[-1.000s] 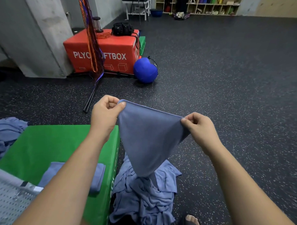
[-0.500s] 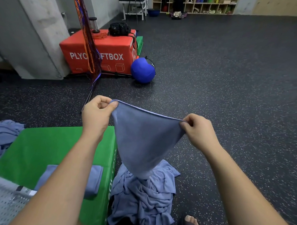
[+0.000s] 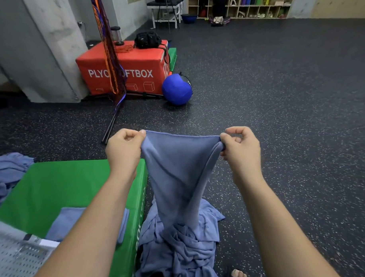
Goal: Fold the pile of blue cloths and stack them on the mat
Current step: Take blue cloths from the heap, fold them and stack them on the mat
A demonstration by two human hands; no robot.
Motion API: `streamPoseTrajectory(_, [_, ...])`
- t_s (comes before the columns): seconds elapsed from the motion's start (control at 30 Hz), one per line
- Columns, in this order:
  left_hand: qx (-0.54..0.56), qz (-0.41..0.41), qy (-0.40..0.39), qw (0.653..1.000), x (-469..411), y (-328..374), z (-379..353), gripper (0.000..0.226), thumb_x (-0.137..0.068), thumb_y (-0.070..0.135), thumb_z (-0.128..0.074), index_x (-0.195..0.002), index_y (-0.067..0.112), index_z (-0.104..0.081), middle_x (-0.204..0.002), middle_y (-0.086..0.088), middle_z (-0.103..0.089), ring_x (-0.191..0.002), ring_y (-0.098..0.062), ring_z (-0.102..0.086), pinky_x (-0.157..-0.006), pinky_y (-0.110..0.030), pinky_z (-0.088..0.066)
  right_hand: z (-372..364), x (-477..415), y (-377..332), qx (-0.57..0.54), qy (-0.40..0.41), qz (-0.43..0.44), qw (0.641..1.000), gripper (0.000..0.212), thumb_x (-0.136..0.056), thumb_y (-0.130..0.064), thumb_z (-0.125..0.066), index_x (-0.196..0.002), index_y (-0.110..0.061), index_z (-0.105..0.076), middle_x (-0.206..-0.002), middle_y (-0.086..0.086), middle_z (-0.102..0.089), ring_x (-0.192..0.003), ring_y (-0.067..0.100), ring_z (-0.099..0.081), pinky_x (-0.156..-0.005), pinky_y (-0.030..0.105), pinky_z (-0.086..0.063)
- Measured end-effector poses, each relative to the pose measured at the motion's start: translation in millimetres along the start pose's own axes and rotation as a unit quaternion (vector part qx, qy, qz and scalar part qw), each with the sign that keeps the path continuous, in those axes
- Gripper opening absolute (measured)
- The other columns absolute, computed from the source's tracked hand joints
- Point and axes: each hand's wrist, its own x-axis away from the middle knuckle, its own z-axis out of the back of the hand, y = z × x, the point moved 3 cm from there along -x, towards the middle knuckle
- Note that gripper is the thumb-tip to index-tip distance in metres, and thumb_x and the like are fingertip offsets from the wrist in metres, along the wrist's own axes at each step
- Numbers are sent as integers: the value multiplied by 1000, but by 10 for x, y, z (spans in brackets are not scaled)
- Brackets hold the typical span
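Both hands are pinching the top corners of a soft, fleecy blue cloth [image 3: 176,169], stretching its upper hem into a nearly straight line between them. The left hand [image 3: 123,150] is curling thumb against forefinger on the corner at nine o'clock. The right hand [image 3: 241,152] is gripping the corner at three o'clock, where the fabric is bunching into a rolled fold. The cloth is hanging in a tapering, inverted-triangle shape, its narrow lower end reaching down to the crumpled pile [image 3: 179,252] of similar cloths on the speckled rubber floor [image 3: 281,121] at six o'clock. At the pile's nine o'clock, the smooth green mat [image 3: 62,190] is carrying one flat, rectangular folded cloth [image 3: 71,221]. A blocky red box [image 3: 138,60] and a round blue ball [image 3: 176,89] are sitting at eleven o'clock.
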Motion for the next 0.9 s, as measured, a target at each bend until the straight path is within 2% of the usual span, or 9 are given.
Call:
streamPoseTrajectory(0.13, [-24, 11, -78, 997, 98, -54, -128, 31, -73, 54, -79, -79, 23, -77, -71, 5, -73, -66, -15, -60, -70, -44, -54, -94, 6, 63, 30, -73, -9, 997, 8, -96, -10, -70, -102, -14, -68, -60, -9, -62, -54, 11, -58, -64, 33, -51])
streamPoseTrajectory(0.2, [-33, -5, -98, 995, 150, -23, -180, 29, -74, 53, -79, -78, 25, -75, -73, 2, -75, -68, -15, -62, -75, -49, -59, -134, 35, 53, 39, -100, -5, 994, 5, -97, -9, -70, -100, -13, -70, -57, -12, -58, -55, 11, -57, -65, 33, -52])
streamPoseTrajectory(0.27, [-36, -20, -106, 993, 211, 30, -226, 26, -76, 50, -79, -77, 25, -74, -72, 3, -74, -68, -13, -61, -76, -47, -59, -177, 71, 51, 35, -130, -4, 991, 4, -98, -9, -71, -97, -13, -71, -61, -7, -58, -60, 13, -59, -67, 33, -53])
streamPoseTrajectory(0.4, [-27, -37, -139, 989, 383, 107, -358, 18, -84, 39, -82, -77, 26, -74, -71, 7, -73, -67, -11, -62, -62, -31, -51, -288, 187, 21, -12, -195, -10, 981, 7, -99, -6, -70, -97, -12, -72, -76, 13, -66, -75, 24, -66, -75, 38, -57])
streamPoseTrajectory(0.47, [-53, -63, -128, 988, 407, 143, -363, 14, -88, 34, -82, -79, 27, -73, -73, 9, -74, -68, -9, -65, -65, -31, -52, -289, 181, 21, -25, -175, -16, 984, 11, -99, -6, -70, -94, -15, -73, -80, 19, -66, -76, 25, -67, -75, 39, -58])
streamPoseTrajectory(0.57, [-100, -108, -105, 984, 339, 213, -277, 8, -93, 25, -75, -93, 28, -68, -76, 8, -73, -70, -5, -64, -73, -31, -50, -181, 81, 50, -38, -97, -28, 994, 18, -98, -4, -66, -90, -17, -73, -79, 12, -64, -74, 21, -63, -71, 38, -56])
streamPoseTrajectory(0.67, [-159, -140, -194, 958, 331, 255, -282, 20, -97, 11, -58, -99, 30, -61, -80, 6, -65, -65, -6, -53, -67, -26, -42, -129, 57, 54, -42, -96, -38, 994, 17, -99, -2, -62, -94, -15, -72, -80, 10, -62, -73, 18, -62, -64, 30, -56])
streamPoseTrajectory(0.8, [-251, -182, -295, 904, 348, 192, -340, 47, -92, -2, -48, -82, 33, -78, -88, 2, -62, -82, -12, -59, -72, -26, -40, -108, 54, 63, -34, -94, -42, 994, 16, -98, 0, -61, -95, -12, -72, -76, 6, -63, -66, 13, -62, -63, 29, -57])
streamPoseTrajectory(0.9, [-307, -157, -325, 881, 347, 171, -347, 56, -94, -4, -43, -95, 33, -85, -93, 0, -59, -85, -17, -57, -66, -18, -36, -61, 4, 63, -24, -74, -40, 996, 18, -97, -1, -61, -93, -14, -73, -77, 7, -64, -67, 15, -62, -61, 30, -56])
